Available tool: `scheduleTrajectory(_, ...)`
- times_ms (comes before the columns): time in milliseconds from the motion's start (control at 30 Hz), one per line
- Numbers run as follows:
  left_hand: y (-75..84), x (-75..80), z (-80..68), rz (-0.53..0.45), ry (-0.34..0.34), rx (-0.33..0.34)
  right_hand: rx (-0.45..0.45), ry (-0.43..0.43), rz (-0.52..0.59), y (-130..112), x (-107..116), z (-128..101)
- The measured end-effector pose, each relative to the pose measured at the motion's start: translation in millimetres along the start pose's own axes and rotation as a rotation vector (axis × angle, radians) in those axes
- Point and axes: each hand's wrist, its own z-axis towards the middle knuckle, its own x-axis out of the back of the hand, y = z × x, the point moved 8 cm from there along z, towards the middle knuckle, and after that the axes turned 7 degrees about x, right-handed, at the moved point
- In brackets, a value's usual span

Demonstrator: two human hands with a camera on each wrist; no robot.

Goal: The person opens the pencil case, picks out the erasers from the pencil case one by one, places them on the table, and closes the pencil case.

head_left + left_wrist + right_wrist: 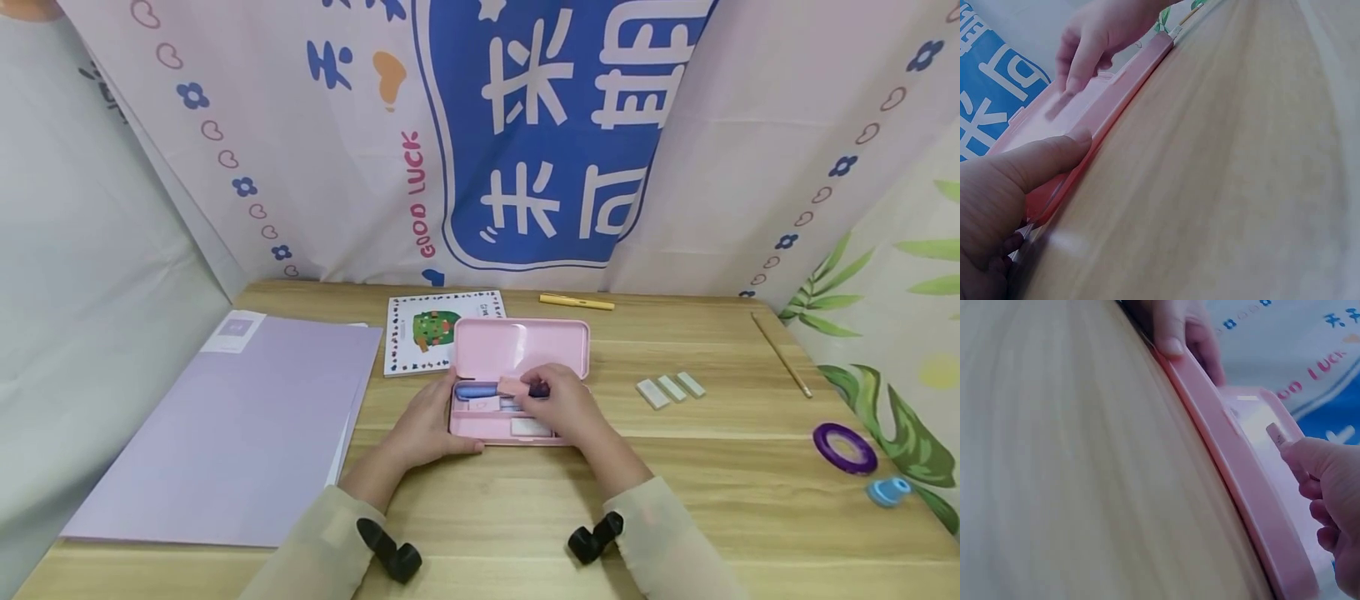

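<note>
A pink pencil case (491, 427) lies on the table with its lid (551, 350) raised at the back. My left hand (426, 425) grips its left end, the thumb over the front wall (1124, 90). Above the case's inside, my right hand (562, 404) pinches a small pink eraser (1277, 434) between thumb and fingers. Inside the case are a blue pen (476, 391), another pink block (484, 404) and a white eraser (530, 427). The right hand hides part of the case's right end.
Left lies a lilac folder (232, 442); behind the case are a booklet (405, 333) and a yellow pen (576, 302). To the right are several pale erasers (652, 393), a pencil (782, 354), a purple tape roll (825, 442) and a blue cone-shaped piece (888, 492).
</note>
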Motion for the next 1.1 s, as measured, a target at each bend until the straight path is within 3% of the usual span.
scheduleTrajectory(233,1.4,1.6,-0.4,-0.005,0.009,-0.011,-0.080,0.177,0.019,44.0,59.3,-28.8)
scheduleTrajectory(400,-0.2,1.6,0.1,0.004,0.008,-0.008,-0.224,0.286,-0.006,91.3,108.3,-57.0)
scheduleTrajectory(567,-0.8,0.8,0.9,0.008,0.006,-0.010,-0.358,0.344,-0.013,133.5,140.5,-77.8)
scheduleTrajectory(767,0.0,0.1,0.7,0.012,0.008,-0.010,-0.494,0.369,-0.023,176.4,161.6,-94.6)
scheduleTrajectory(1100,0.6,-1.2,1.3,0.021,-0.002,-0.011,-0.530,0.332,-0.078,203.3,159.5,-100.9)
